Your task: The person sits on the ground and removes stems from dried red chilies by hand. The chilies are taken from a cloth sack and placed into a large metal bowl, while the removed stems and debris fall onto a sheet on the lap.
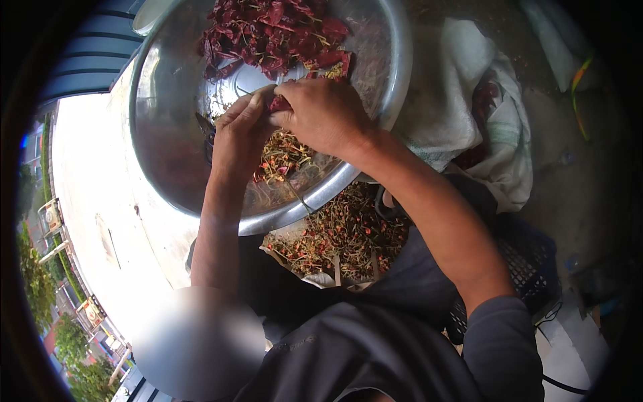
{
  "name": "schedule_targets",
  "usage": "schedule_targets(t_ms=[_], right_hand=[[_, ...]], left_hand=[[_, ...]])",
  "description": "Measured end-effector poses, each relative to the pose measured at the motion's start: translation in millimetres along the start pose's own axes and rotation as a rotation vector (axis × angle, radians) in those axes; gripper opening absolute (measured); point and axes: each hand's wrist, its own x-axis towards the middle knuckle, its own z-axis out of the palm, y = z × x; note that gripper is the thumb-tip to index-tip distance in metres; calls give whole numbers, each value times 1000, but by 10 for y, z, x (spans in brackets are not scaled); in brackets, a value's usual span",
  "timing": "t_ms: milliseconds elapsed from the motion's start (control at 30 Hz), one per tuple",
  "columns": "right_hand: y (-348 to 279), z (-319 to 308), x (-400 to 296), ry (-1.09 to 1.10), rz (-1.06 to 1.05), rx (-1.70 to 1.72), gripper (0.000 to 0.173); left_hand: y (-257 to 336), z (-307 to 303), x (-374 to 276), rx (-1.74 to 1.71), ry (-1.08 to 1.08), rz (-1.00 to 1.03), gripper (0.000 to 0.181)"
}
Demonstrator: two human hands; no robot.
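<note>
Over a large metal basin (399,70), my two hands meet at one dried red chili pepper (279,104). My right hand (329,115) pinches it between thumb and forefinger. At its other end my left hand (243,118) has thumb and fingers closed on it; the fingers hide most of that end. A heap of dried red chili peppers (271,37) fills the far side of the basin. Beneath my hands, on the near side, lies a pile of chili stems (284,156). A dark tool (205,125), partly hidden, rests beside my left hand.
A larger heap of stems (351,231) lies below the basin, between my legs. To the right, a white woven sack (452,85) gapes over more red chilies (483,103). A dark plastic crate (527,256) stands by my right elbow. Bright ground (100,176) stretches left.
</note>
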Motion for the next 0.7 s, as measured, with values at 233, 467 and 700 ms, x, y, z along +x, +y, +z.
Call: schedule_targets(t_ms=[233, 467, 700], right_hand=[[10, -24, 17, -9, 5, 86, 37], [3, 58, 50, -76, 54, 198, 33], [-74, 107, -8, 3, -57, 30, 23]], left_hand=[[-72, -75, -44, 361, 137, 183, 27], [-31, -14, -74, 1174, 245, 805, 11], [-61, -64, -85, 656, 311, 418, 13]])
